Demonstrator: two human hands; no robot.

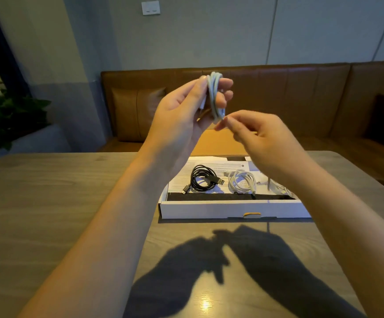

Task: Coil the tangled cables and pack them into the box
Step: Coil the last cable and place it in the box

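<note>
While two coils point(203, 181) lie in the box point(232, 208), I see left hand point(186, 106) gripping a white coil point(216, 97); right hand point(257, 131) pinches its tail, packing pending.

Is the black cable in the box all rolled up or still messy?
Rolled up. The black cable lies in neat round loops inside the open box, both plugs sticking out.

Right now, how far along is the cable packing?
Done: a coiled black cable and a coiled white cable lie in the open box. In hand: the left hand holds a white coil; the right hand pinches its end. Left: boxing it.
</note>
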